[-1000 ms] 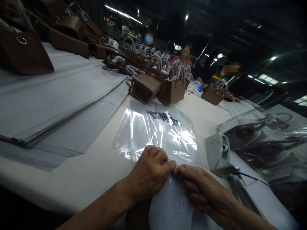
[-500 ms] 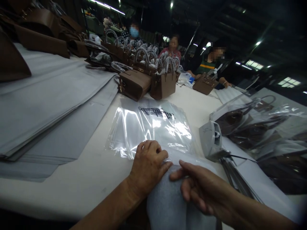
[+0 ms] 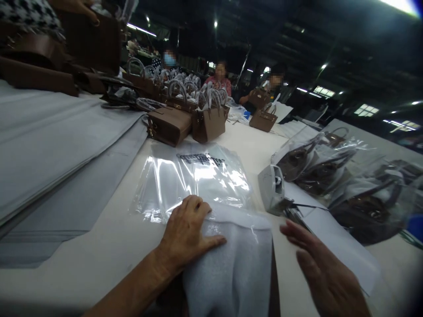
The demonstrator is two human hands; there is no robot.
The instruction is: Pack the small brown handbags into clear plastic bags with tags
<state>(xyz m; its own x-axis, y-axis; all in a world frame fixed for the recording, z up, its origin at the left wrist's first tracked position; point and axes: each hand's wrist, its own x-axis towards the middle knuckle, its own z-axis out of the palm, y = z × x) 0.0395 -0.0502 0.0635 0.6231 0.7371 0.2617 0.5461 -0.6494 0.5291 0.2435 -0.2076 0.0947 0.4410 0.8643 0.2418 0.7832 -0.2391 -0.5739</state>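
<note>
While left hand (image 3: 188, 231) stays, right hand (image 3: 325, 264) withdrawn

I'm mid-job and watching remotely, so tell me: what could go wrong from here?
The white sheet could shift, since only the left hand is on it; the right hand is off it. The printed clear plastic just beyond looks slick and might slide if bumped. The grey device near the right hand could get knocked.

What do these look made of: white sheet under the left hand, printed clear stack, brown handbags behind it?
White sheet: probably thin foam; matte, faintly grained, soft folds.
Printed clear stack: glossy plastic film; see-through, sharp glare.
Brown handbags: leather or imitation; smooth, low sheen.
</note>
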